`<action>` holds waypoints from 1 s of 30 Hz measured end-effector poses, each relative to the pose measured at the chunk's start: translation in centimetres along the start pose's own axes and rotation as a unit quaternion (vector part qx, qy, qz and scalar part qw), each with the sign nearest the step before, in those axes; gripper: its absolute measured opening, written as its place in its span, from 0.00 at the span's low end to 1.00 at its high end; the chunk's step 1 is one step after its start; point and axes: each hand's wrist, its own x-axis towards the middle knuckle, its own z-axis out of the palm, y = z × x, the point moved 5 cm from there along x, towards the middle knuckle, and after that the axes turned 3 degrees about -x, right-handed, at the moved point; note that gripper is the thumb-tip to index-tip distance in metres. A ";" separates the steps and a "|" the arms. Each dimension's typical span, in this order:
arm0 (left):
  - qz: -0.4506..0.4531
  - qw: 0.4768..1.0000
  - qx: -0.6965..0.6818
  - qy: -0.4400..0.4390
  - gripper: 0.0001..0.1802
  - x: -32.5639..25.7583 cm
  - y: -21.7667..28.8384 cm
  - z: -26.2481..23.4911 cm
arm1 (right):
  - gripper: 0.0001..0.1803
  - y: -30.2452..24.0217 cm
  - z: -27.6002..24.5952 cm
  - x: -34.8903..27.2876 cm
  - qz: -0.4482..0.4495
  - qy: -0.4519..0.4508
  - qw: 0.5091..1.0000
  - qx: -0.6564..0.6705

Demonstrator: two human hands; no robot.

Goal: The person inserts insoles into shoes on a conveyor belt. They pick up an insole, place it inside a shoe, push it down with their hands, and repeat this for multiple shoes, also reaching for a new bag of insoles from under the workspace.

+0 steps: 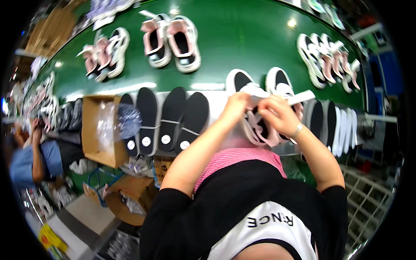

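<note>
Black sleeves and a black-and-white shirt fill the frame at 6 o'clock, and both bare forearms rise from them toward the centre. The left hand and the right hand meet over a pair of sandals with black footbeds, white soles and pale pink straps, lying on the green tabletop just above centre. The left fingers are curled shut on a strap at the heel end; the right fingers pinch a white paper strip that sticks out toward 3 o'clock. A metal wristband sits on the right wrist.

The step in hand looks like fitting or tagging the straps of this pair. The next move probably calls for a firm pinch and a short, steady pull, since the straps look soft and pliable while the soles look thick and springy.

At 9 o'clock of the hands a row of black insoles lies side by side, flat, matte and oval, each with a small round white sticker. Further toward 9 o'clock an open cardboard box holds crinkled clear plastic bags. More finished sandals rest at 11 and 2 o'clock on the glossy green surface. White soles stand stacked on edge at 3 o'clock. Another person in a blue top stands at far 9 o'clock.
</note>
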 end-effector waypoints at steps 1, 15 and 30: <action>0.017 1.000 -0.012 0.009 0.15 -0.6 1.1 0.6 | 0.04 -0.4 -0.6 -0.3 0.029 0.051 0.998 0.034; 0.276 0.699 0.453 0.480 0.04 -18.3 16.7 -15.8 | 0.17 -4.4 0.9 10.8 -0.032 -0.043 0.998 -0.031; 0.129 0.814 0.377 0.421 0.25 0.5 14.9 -17.9 | 0.12 1.7 10.2 23.4 0.000 -0.186 0.928 -0.323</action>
